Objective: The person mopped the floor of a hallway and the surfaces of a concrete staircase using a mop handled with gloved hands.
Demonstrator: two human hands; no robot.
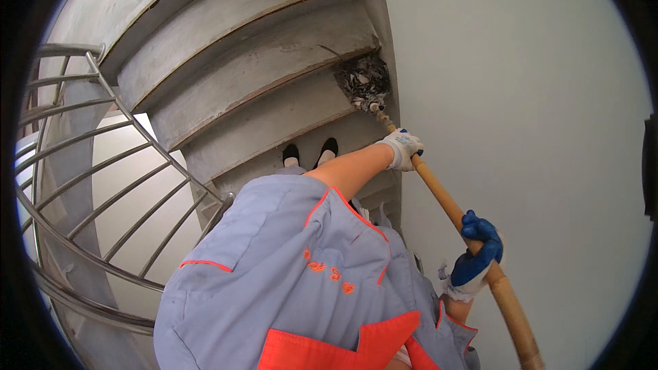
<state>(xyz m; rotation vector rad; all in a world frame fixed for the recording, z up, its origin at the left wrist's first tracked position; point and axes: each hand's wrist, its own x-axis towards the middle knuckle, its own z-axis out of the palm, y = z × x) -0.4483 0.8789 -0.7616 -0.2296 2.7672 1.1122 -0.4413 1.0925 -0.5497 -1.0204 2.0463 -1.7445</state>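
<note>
A long bamboo pole (442, 190) slants from the lower right up to a dark, ragged mop head (365, 82) of cloth strips. That head lies on a stair tread against the wall side, at the foot of a riser. My left hand (403, 149), in a white glove with blue on its fingers, grips the pole a little below the mop head. Lower down, near the right of my body, my right hand (480, 257) is closed around the same pole in a white and blue glove. Its blue palm side faces the camera.
Curved grey concrete stairs (257, 82) rise ahead, with worn edges. A stainless steel railing (149, 139) bends along the left. On the right stands a plain pale wall (514, 87). My feet in dark shoes (291, 153) are on a tread below the mop.
</note>
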